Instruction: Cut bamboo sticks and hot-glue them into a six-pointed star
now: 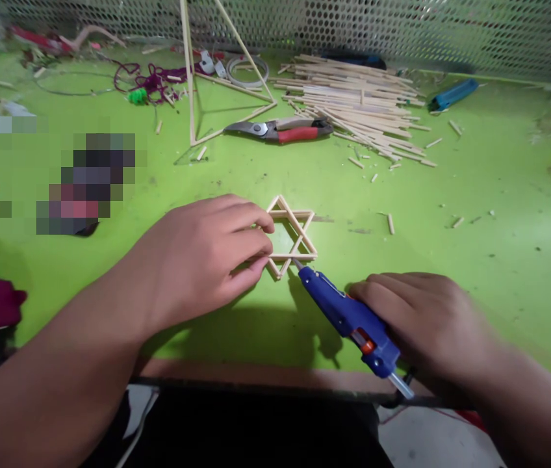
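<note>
A small six-pointed star of wooden sticks (299,257) lies on the green table, its left part hidden by my fingers. My left hand (217,247) grips the star's left side, fingers curled on the sticks. My right hand (422,312) is wrapped around a blue glue gun (341,309) with orange parts. The gun's nozzle points up and left and meets the star's lower stick, near a crossing. A clear glue stick (401,385) juts from the gun's back end.
Behind the star lie pruning shears (299,133) with a red handle, a pile of thin sticks (353,97), and a larger stick frame (189,84). A blue cutter (453,95) is at the back right. Purple cord (156,81) and cut stick bits lie about. A perforated metal panel (402,32) bounds the back.
</note>
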Tool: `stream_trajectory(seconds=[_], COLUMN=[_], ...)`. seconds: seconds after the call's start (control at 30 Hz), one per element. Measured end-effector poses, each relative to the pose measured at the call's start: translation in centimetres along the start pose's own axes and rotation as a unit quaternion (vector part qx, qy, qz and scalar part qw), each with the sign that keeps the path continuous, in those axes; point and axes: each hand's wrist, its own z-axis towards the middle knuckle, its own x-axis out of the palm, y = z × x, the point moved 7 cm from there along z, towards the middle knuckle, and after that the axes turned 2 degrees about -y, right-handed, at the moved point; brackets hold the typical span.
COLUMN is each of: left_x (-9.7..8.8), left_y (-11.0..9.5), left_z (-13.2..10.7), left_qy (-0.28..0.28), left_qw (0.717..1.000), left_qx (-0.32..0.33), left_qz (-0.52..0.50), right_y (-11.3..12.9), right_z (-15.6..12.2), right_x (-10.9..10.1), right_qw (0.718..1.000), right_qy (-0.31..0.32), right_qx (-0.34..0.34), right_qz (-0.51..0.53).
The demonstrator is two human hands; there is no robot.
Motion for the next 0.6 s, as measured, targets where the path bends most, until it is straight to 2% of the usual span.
stream_trajectory(seconds=[0.6], left_x=[-0.02], left_y=[0.18], left_z=[-0.01], left_qy=[0.003], left_qw=[1.000], left_qx=[-0.011], left_qz=[-0.003], right_y=[0.23], right_z=[0.34], right_x=[-0.09], right_qw=[0.997], right_qy=[0.000], right_qx=[-0.003], right_qz=[-0.078])
